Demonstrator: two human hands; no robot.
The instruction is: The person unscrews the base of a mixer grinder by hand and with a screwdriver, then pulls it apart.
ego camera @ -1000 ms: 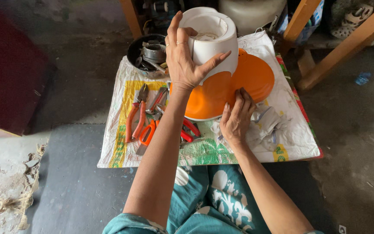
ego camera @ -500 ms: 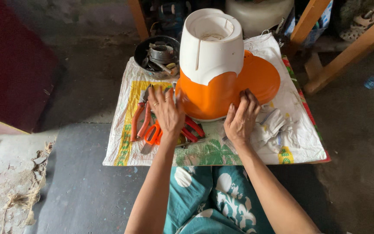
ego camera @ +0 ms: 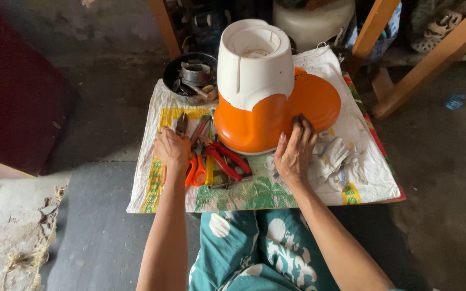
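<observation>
Head view: right hand [ego camera: 294,152] touching appliance [ego camera: 268,97] base edge.

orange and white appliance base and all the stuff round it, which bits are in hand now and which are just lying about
In hand:
orange and white appliance base, right hand steadying it
pliers under left hand

Lying about:
red-handled cutters
bowl of metal parts
crumpled white cloth
woven sack

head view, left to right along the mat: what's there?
left hand → orange- and red-handled pliers → orange and white appliance base → right hand → crumpled white cloth
</observation>
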